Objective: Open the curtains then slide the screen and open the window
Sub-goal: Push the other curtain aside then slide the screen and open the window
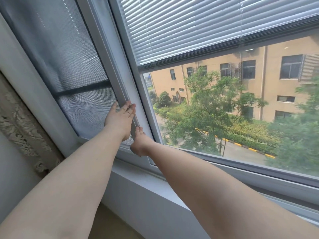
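Observation:
A grey mesh screen (74, 66) in a white frame fills the left part of the window. My left hand (120, 118) lies flat on the mesh, fingertips on the screen's right stile (119, 78). My right hand (139, 143) is just below it, fingers curled onto the same stile near its bottom corner. Right of the stile is the large glass pane (224, 109), with a slatted blind (198, 26) drawn halfway up. A pale lace curtain (19, 125) hangs pulled aside at the far left.
A white sill (155, 195) runs below the window, with the bottom track (259, 176) above it. Outside are trees, a road and a tan building. The wall beneath the sill is plain white.

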The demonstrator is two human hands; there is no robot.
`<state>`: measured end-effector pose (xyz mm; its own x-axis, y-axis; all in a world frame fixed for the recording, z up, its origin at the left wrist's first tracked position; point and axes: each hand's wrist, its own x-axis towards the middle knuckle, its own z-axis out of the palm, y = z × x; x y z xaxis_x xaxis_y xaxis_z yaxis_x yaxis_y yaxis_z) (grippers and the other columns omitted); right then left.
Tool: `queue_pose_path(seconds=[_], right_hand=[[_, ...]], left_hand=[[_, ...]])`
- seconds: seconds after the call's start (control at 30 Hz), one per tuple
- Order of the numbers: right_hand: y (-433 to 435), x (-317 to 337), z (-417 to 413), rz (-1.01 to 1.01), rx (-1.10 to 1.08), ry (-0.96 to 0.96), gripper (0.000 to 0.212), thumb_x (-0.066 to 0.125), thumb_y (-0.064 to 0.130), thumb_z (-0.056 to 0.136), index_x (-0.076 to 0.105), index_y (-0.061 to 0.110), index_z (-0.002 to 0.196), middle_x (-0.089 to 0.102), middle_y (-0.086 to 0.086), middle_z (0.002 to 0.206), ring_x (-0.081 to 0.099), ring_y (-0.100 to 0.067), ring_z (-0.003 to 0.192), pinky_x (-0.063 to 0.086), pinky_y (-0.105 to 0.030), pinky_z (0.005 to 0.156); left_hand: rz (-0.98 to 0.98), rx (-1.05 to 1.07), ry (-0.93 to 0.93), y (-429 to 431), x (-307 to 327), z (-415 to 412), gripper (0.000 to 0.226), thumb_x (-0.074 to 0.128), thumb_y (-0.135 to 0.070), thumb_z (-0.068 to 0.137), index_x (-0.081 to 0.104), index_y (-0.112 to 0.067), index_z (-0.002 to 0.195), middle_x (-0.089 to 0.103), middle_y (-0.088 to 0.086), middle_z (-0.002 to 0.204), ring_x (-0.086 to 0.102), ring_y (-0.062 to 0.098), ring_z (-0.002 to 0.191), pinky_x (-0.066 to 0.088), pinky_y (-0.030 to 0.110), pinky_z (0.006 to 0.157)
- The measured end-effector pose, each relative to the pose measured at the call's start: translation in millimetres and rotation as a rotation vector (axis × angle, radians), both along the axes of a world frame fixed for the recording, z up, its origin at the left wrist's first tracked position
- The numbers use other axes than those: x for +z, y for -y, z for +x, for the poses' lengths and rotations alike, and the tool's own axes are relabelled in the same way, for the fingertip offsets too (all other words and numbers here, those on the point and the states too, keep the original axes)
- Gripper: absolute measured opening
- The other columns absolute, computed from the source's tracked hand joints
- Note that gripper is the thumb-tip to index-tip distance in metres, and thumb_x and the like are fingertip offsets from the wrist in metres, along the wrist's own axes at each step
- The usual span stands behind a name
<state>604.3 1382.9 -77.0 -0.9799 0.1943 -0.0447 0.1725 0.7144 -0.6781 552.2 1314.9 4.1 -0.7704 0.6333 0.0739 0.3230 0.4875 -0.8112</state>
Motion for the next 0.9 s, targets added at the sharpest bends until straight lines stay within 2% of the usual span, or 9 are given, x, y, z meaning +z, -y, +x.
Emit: queue_pose_path(seconds=[0.13, 0.23, 0.3, 0.37, 0.47, 0.53, 0.6, 0.7, 0.9], right_hand=[[-14, 2, 23, 0.060, -0.064, -0.045, 0.088, 0.046, 0.003, 0.085, -0.010, 0.008, 0.154, -0.008, -0.005, 0.165, 0.000, -0.022, 0.151, 0.015, -0.047, 0.120], [-30, 3, 51, 0.096, -0.089, -0.104, 0.079, 0.041, 0.006, 0.090, -0.005, 0.008, 0.155, -0.005, -0.006, 0.165, 0.001, -0.020, 0.151, 0.013, -0.043, 0.121], [-42, 5, 71, 0.111, -0.135, -0.152, 0.077, 0.040, 0.006, 0.088, 0.004, 0.010, 0.155, 0.010, -0.007, 0.164, 0.015, -0.021, 0.150, 0.023, -0.042, 0.119], [-56, 8, 97, 0.112, -0.205, -0.212, 0.076, 0.045, 0.006, 0.084, 0.017, 0.013, 0.154, 0.032, -0.009, 0.157, 0.038, -0.027, 0.139, 0.040, -0.041, 0.108], [-73, 13, 136, 0.094, -0.291, -0.301, 0.072, 0.047, 0.001, 0.080, 0.031, 0.015, 0.149, 0.048, -0.009, 0.146, 0.049, -0.029, 0.129, 0.046, -0.039, 0.100], [-82, 16, 163, 0.092, -0.363, -0.366, 0.068, 0.045, 0.001, 0.081, 0.036, 0.015, 0.146, 0.051, -0.010, 0.143, 0.051, -0.028, 0.127, 0.046, -0.041, 0.102], [-92, 18, 190, 0.111, -0.448, -0.424, 0.054, 0.046, 0.003, 0.081, 0.046, 0.009, 0.135, 0.057, -0.014, 0.132, 0.056, -0.031, 0.118, 0.049, -0.043, 0.097], [-110, 20, 234, 0.151, -0.550, -0.490, 0.040, 0.046, 0.003, 0.081, 0.054, 0.004, 0.120, 0.062, -0.018, 0.115, 0.061, -0.033, 0.104, 0.051, -0.043, 0.090], [-145, 14, 327, 0.209, -0.752, -0.567, 0.046, 0.048, 0.002, 0.083, 0.052, 0.006, 0.129, 0.062, -0.012, 0.117, 0.060, -0.026, 0.104, 0.053, -0.041, 0.089]], left_hand=[[0.013, -0.001, 0.066, -8, 11, 9, 0.076, 0.033, -0.021, 0.088, -0.001, -0.013, 0.155, -0.012, 0.002, 0.163, -0.014, 0.021, 0.149, 0.002, 0.051, 0.120], [-0.020, -0.091, 0.008, -14, 15, 21, 0.065, 0.034, -0.020, 0.090, 0.022, -0.011, 0.153, 0.015, 0.006, 0.162, 0.007, 0.024, 0.149, 0.009, 0.046, 0.120], [-0.037, -0.213, -0.026, -20, 16, 32, 0.054, 0.037, -0.017, 0.088, 0.044, -0.015, 0.142, 0.042, 0.003, 0.149, 0.028, 0.023, 0.142, 0.018, 0.042, 0.118], [0.016, -0.419, -0.052, -35, 19, 54, 0.038, 0.042, -0.012, 0.083, 0.064, -0.021, 0.114, 0.063, -0.004, 0.116, 0.049, 0.018, 0.117, 0.031, 0.036, 0.109], [0.137, -0.694, -0.021, -62, 28, 103, 0.026, 0.045, -0.008, 0.080, 0.066, -0.021, 0.085, 0.065, -0.006, 0.084, 0.056, 0.017, 0.089, 0.044, 0.034, 0.093], [0.196, -0.866, -0.017, -84, 34, 132, 0.024, 0.044, -0.006, 0.082, 0.061, -0.023, 0.079, 0.063, -0.005, 0.077, 0.056, 0.018, 0.080, 0.047, 0.035, 0.086], [0.219, -1.004, -0.042, -108, 41, 162, 0.027, 0.039, -0.005, 0.082, 0.062, -0.018, 0.077, 0.060, -0.005, 0.071, 0.055, 0.017, 0.072, 0.048, 0.034, 0.081], [0.223, -1.177, -0.075, -142, 52, 209, 0.027, 0.040, -0.002, 0.082, 0.062, -0.016, 0.075, 0.059, -0.005, 0.068, 0.053, 0.016, 0.068, 0.048, 0.032, 0.078], [0.290, -1.458, -0.040, -193, 66, 310, 0.024, 0.048, 0.002, 0.081, 0.066, -0.013, 0.079, 0.064, 0.000, 0.071, 0.059, 0.020, 0.071, 0.051, 0.038, 0.081]])
